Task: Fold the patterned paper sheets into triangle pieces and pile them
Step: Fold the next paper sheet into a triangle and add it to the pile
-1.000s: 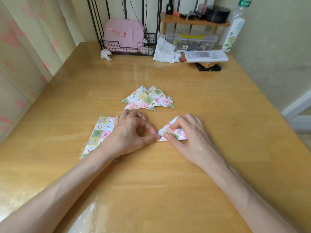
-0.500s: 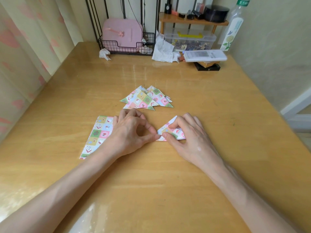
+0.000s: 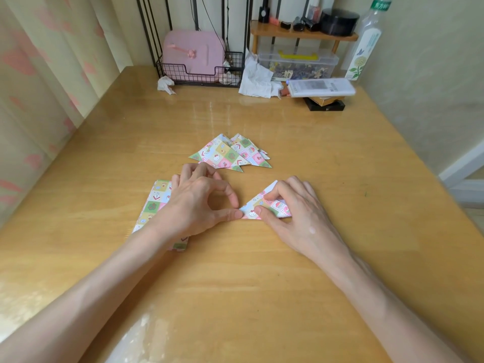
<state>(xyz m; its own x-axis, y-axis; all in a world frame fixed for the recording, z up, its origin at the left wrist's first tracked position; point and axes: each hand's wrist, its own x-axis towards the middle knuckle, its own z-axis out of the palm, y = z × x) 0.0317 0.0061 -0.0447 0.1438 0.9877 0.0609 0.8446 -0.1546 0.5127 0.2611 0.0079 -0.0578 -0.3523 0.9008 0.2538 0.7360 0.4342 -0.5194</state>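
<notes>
At far left, sheets (image 3: 157, 203) wait on the tabletop (image 3: 262, 284); left hand (image 3: 199, 203), just short of the pile (image 3: 227, 153), pinches the triangle (image 3: 248, 209) by its tip — right hand (image 3: 296, 208) clamps its body. I'd square edges, then crease firmly.

Both bare forearms reach in from the near edge of the wooden tabletop (image 3: 251, 297), the left from the near left corner, the right from the near right corner, and converge toward its middle. The left hand (image 3: 201, 203) lies palm down, its forefinger curled toward the straight thumb so the two form a ring; their tips meet at the left corner of a small folded triangle of pastel patterned paper (image 3: 251, 205), and the other fingers curl behind. The right hand (image 3: 296, 213) arches over the same triangle, thumb pressed on its near edge, bent fingertips (image 3: 272, 196) holding down its top.
</notes>
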